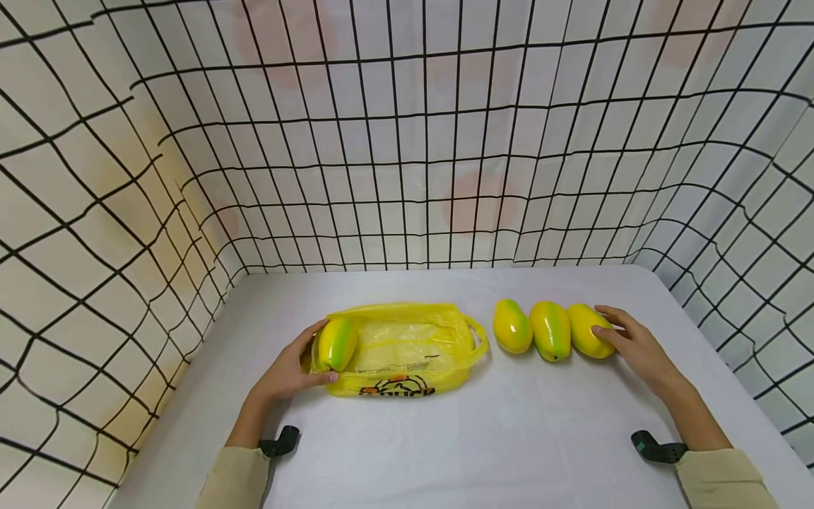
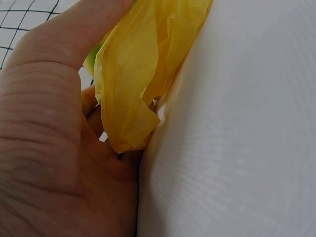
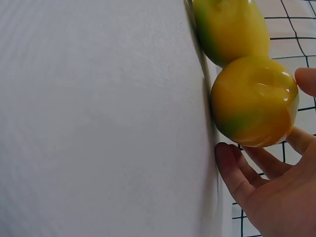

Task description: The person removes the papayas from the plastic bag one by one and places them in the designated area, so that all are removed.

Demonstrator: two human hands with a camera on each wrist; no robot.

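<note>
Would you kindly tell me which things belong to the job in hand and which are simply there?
Likely the job's:
yellow bag, held by the left hand
fruit at the bag's left end
three fruits, right hand on one

Just surroundings:
white tabletop
grid-patterned backdrop
black wrist devices

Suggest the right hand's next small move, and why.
I'd firm the right hand's grip and lift the rightmost mango slightly: its thumb and fingers lie around that mango, which is beside the two other loose mangoes, while the left hand holds the left end of the yellow plastic bag, where a fourth mango sits.
</note>
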